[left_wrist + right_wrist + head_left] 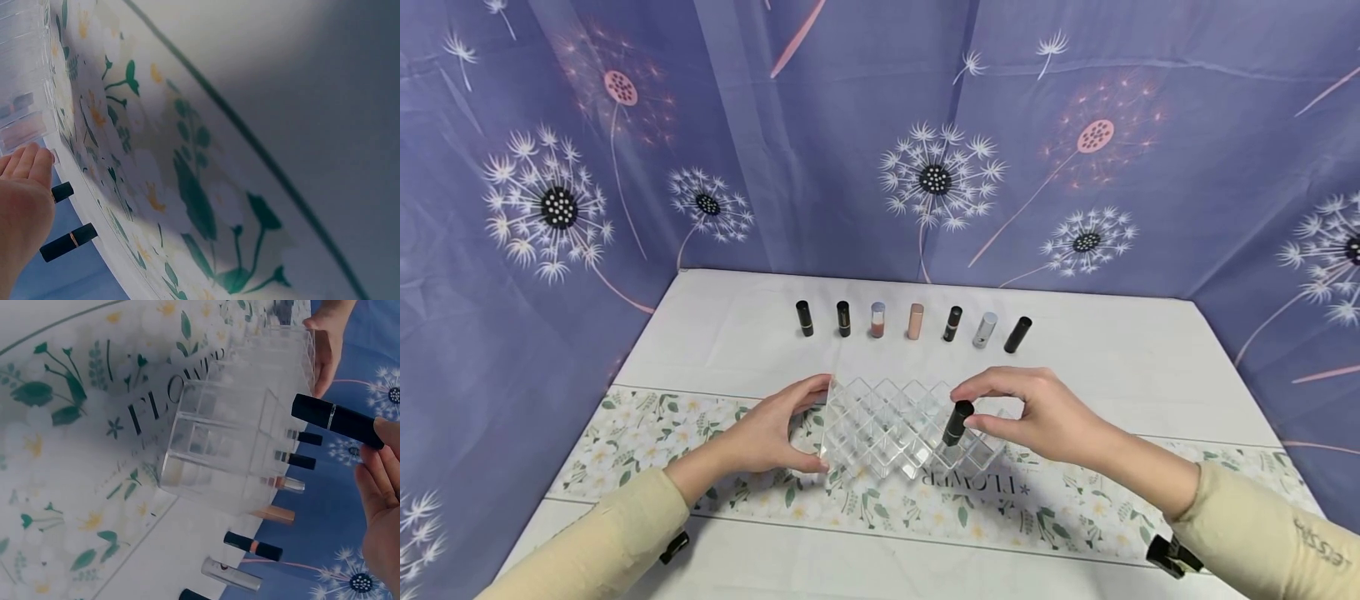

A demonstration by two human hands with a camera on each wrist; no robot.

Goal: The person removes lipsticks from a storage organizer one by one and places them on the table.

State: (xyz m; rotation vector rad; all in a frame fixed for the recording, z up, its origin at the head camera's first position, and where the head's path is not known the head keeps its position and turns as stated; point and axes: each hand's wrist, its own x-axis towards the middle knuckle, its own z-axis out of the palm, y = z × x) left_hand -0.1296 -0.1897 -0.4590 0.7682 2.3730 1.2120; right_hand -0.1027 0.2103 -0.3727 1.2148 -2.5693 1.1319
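Observation:
A clear lipstick organizer (pixel 887 429) with diamond-shaped compartments stands on the floral band of the table. My left hand (pixel 778 429) holds its left end, thumb at the near corner and fingers at the far one. Between thumb and fingers, my right hand (pixel 1037 412) pinches a black lipstick (pixel 957 423) above the organizer's right part. The right wrist view shows this lipstick (pixel 331 417) with a thin silver ring around its middle, apart from the organizer's top. In the left wrist view, the left fingers (pixel 39 164) lie against the clear wall.
Behind the organizer stands a row of several lipsticks: black ones (pixel 844 319), a clear-and-pink one (pixel 877 320), a rose-gold one (pixel 915 322), a silver one (pixel 985 330) and a black one (pixel 1018 335) at the right end. A purple dandelion curtain (pixel 820 167) surrounds the white table (pixel 1120 358).

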